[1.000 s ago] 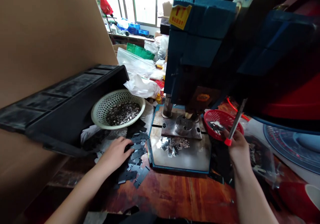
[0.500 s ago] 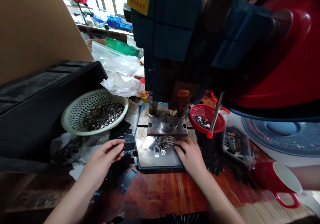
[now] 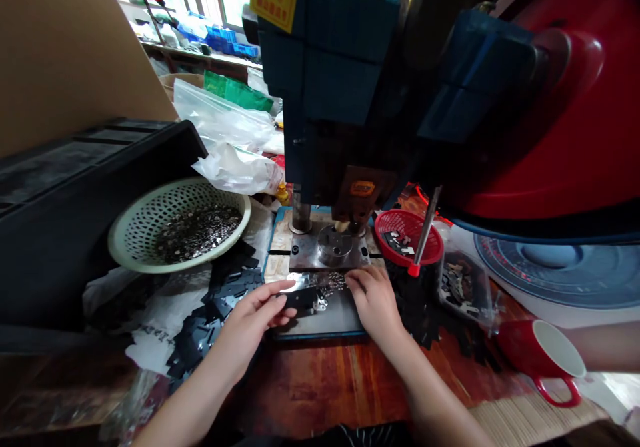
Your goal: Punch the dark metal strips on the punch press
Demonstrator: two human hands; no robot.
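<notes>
My left hand pinches a flat black plate between thumb and fingers, over the left half of the press's metal bed. My right hand is at the bed's right side, its thumb and fingertips together beside a heap of small shiny metal pieces. Anything between those fingertips is too small to make out. Behind both hands sits a steel die block with a round insert. Many more black plates lie in a loose pile left of the bed.
The blue press rises over the bed, with a large red wheel at right. A pale green basket of metal bits stands left. Rightward are a red basket, a clear tub and a red mug.
My left hand has moved right from the pile to above the bed, bringing a black plate with it. My right hand has barely shifted, its fingertips drawn closer together. The view has moved slightly.
</notes>
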